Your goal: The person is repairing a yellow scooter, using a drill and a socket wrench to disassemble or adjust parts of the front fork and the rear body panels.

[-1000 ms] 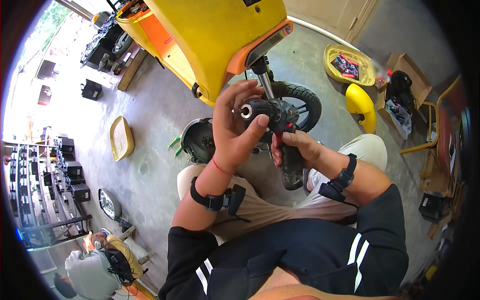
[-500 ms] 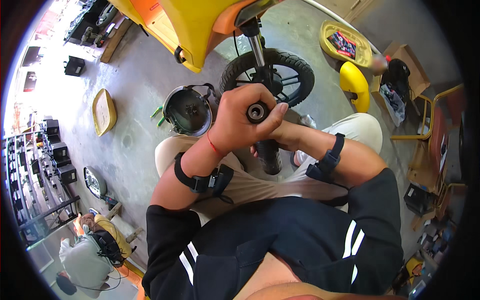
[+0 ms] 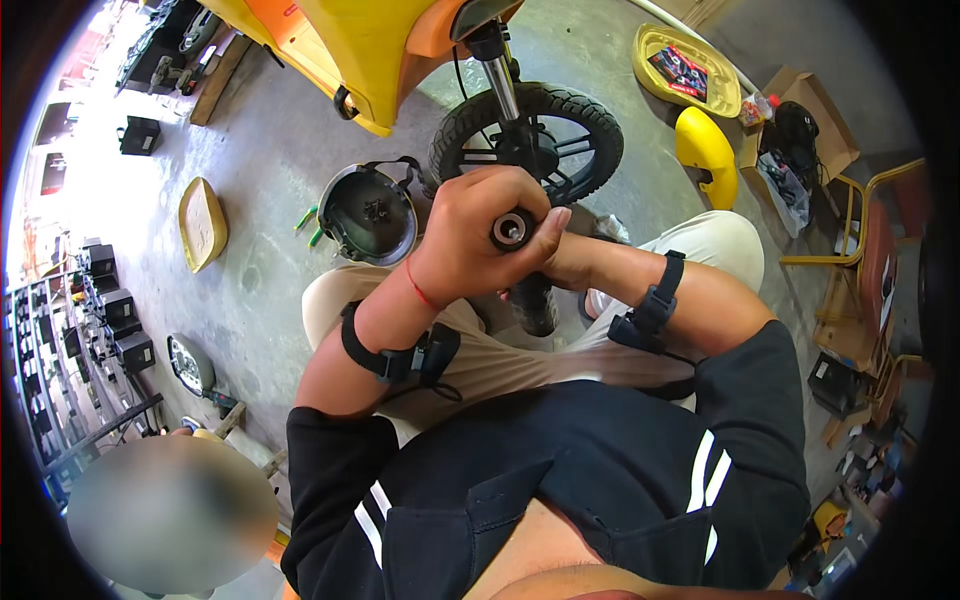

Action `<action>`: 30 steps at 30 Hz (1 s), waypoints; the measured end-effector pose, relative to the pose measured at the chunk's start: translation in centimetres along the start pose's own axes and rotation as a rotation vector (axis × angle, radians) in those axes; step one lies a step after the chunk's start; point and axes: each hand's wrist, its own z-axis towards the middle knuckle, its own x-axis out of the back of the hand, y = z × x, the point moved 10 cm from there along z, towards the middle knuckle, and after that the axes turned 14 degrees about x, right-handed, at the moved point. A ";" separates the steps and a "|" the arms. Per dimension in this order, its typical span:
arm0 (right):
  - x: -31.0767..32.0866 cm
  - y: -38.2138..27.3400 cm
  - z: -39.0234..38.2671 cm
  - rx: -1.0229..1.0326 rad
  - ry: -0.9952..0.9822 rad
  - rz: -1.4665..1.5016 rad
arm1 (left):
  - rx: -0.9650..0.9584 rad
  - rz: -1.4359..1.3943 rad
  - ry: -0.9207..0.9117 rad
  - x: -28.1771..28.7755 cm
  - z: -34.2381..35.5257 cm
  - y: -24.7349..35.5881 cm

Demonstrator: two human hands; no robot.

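Note:
Upright between my knees stands a black cylindrical part (image 3: pixel 537 312) with a round, hollow metal end facing up; its exact kind I cannot make out. My left hand (image 3: pixel 468 228) is wrapped round its upper end, thumb across the side, and the metal opening shows within the grip. Lower and behind it, my right hand (image 3: pixel 572 262) closes round the same part, its fingers mostly hidden. Just beyond my hands are the black front wheel (image 3: pixel 608 150) and silver fork tube (image 3: pixel 503 88) of a yellow vehicle (image 3: pixel 370 50).
Left of my hands lies an upturned helmet (image 3: pixel 345 222) holding small dark pieces, with green-handled pliers (image 3: pixel 316 237) beside it. A yellow tray (image 3: pixel 645 50), a curved yellow fender (image 3: pixel 692 150) and an open cardboard box (image 3: pixel 835 150) are at right. A person (image 3: pixel 170 515) is low at left.
Both hands keep their grip on the black part, with hardly any movement. The surroundings have shifted slightly up and left in the view.

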 end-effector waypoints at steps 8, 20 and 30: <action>0.5 1.8 -0.5 -0.105 -0.062 0.029 | 0.042 -0.001 -0.016 -0.1 -0.1 -0.6; 1.3 -1.0 -0.8 -0.183 -0.267 -0.577 | 0.099 -0.086 0.208 1.2 -1.0 -1.6; -1.7 -18.1 -4.6 0.880 0.180 -1.076 | 0.328 0.048 0.244 1.3 -1.6 -5.2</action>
